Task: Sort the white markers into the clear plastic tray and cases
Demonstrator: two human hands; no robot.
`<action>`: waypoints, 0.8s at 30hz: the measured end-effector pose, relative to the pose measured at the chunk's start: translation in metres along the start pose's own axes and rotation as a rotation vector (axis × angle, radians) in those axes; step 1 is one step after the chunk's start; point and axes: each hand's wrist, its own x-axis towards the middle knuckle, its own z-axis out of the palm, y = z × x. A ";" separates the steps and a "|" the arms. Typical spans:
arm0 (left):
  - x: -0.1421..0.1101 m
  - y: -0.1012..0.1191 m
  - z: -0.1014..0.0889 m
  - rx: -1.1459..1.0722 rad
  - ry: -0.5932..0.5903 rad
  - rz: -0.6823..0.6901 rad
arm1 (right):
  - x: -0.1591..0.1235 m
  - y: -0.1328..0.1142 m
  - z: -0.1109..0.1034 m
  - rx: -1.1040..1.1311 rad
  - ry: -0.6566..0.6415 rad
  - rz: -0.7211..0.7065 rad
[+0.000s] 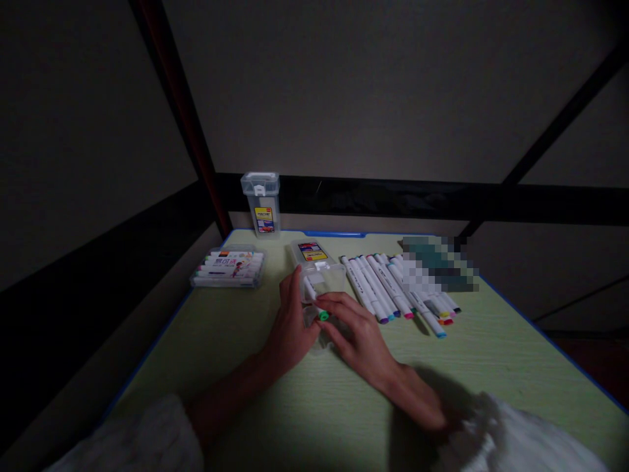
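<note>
A clear plastic marker case (327,280) lies on its side in the middle of the table, its mouth towards me and its lid folded down at the front. My left hand (291,324) grips the case's near left side, thumb by the opening. Between thumb and fingers, my right hand (361,335) holds a white marker (310,288) with a green end. Most of this marker reaches into the case's mouth, and the green end points at me. A row of white markers (388,285) with coloured ends lies just right of the case.
An upright clear case (261,206) with a yellow label stands at the back left. A flat clear box of markers (230,267) lies at the left edge. Behind the loose markers is a pixelated greenish thing (437,259). Dark walls enclose the table (236,387).
</note>
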 end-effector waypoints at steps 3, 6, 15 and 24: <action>0.000 0.000 0.000 -0.001 0.005 0.007 | 0.000 0.001 0.000 -0.017 0.002 -0.014; 0.000 -0.001 0.000 -0.008 0.008 0.017 | 0.001 0.001 0.000 -0.044 -0.009 -0.030; 0.000 0.000 0.000 -0.025 -0.002 0.001 | 0.003 -0.002 0.000 -0.029 -0.029 -0.024; 0.000 0.002 0.000 -0.039 0.010 -0.004 | 0.002 -0.001 0.001 -0.051 -0.055 -0.016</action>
